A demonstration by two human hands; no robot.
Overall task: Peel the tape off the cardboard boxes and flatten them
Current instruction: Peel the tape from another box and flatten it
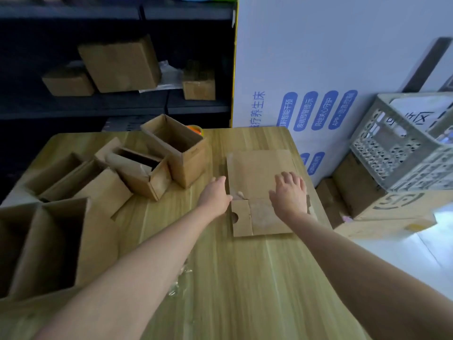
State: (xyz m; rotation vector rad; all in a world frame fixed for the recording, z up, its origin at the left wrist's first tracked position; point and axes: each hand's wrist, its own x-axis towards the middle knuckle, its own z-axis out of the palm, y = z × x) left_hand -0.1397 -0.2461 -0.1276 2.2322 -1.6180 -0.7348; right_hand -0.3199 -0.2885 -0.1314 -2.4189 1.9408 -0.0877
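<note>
Right hand (290, 192) lies flat, fingers spread, its grip holding nothing, pressing the flattened cardboard box (259, 168) on the wood-grain counter (245, 278); left hand (215, 195), fingers straight, touches the box's left edge.

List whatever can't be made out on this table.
Head view only.
Orange object: mostly hidden behind the tall open box.
Left hand: its fingers are turned away, so a grip on the flattened box is unclear.
Nearest open box: cut off by the left edge.
Clear tape scraps: blurred, partly under the left forearm.
</note>
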